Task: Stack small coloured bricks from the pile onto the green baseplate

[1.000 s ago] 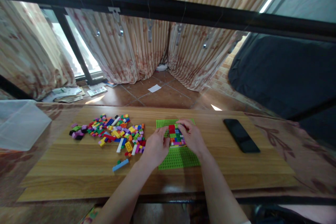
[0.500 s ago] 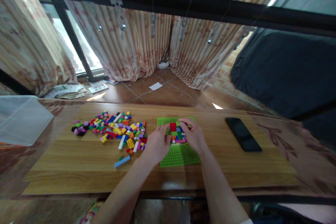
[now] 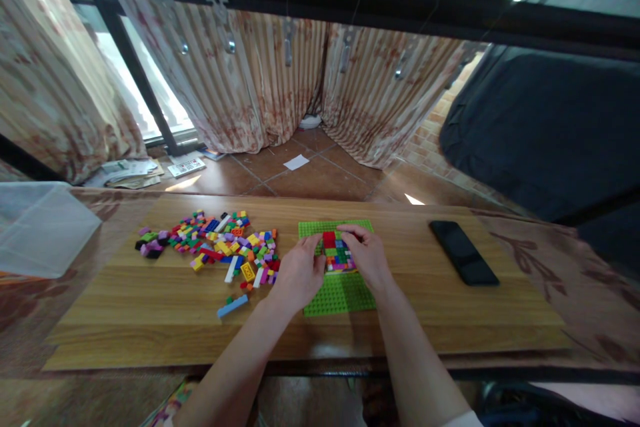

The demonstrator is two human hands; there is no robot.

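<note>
A green studded baseplate (image 3: 338,298) lies on the wooden board. On its upper half stands a low build of small toy bricks (image 3: 341,259) in several colours, with a red brick (image 3: 329,239) at its far left corner. My left hand (image 3: 301,271) is closed against the left side of the build, fingertips beside the red brick and thumb nearer to me. From the right, my right hand (image 3: 367,258) bends over the far right corner, index finger and thumb close together on the bricks. Whether a separate small piece sits between those fingertips is hidden.
Many loose bricks (image 3: 220,247) are heaped left of the baseplate. A long light-blue brick (image 3: 233,307) lies nearer to me. A black phone (image 3: 464,253) rests at the right. A clear plastic bin (image 3: 45,230) stands at the far left, beyond the wooden board (image 3: 165,327).
Both hands stay at the brick build with almost the same finger positions. The whole view has shifted very slightly; the loose bricks and the phone lie as before.
</note>
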